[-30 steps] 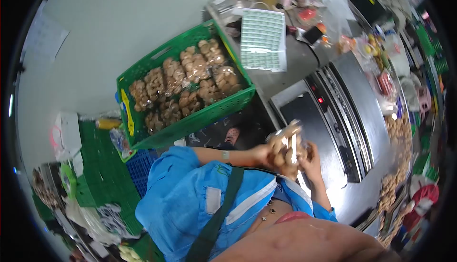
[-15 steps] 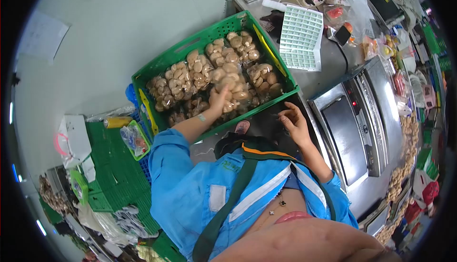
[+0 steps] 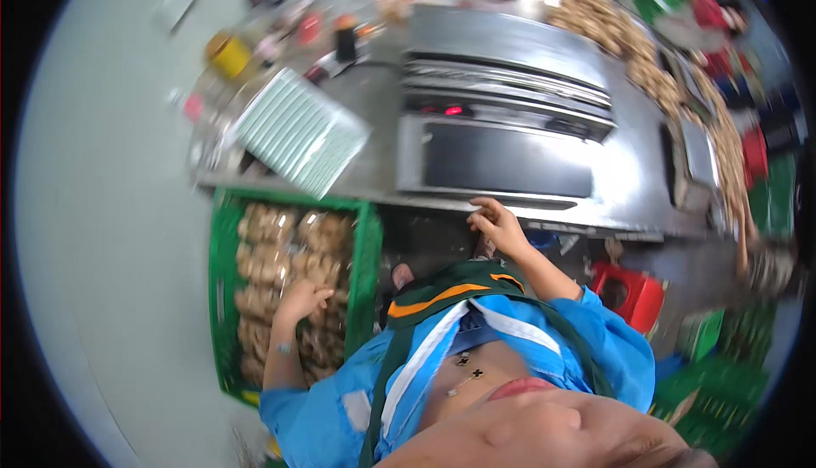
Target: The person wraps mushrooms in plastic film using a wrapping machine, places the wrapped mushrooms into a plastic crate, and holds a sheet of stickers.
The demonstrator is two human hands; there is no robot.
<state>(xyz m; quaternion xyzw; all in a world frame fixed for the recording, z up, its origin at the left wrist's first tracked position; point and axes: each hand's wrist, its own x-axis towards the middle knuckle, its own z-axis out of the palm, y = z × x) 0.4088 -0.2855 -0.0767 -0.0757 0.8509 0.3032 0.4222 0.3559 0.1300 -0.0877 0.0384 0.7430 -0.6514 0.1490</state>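
My left hand is over the green crate, its fingers loosely bent and apart just above the packs. Inside the crate lie several clear bags of brown mushrooms, packed side by side. My left forearm crosses the crate's near part and hides some bags. To the right, my right hand is raised at the front edge of the steel table, fingers half curled with gaps between them and nothing visible in them. Beyond it stands a flat steel wrapping machine with a dark plate and a red light.
A sheet of labels lies on the steel table behind the crate. A yellow container and small clutter stand farther back. Rows of mushrooms line the table's far right. A red stool is below, at right.
The view has swung to the right, so the crate now appears at lower left and the machine ahead. My left hand has let go of a bag of mushrooms in the crate.
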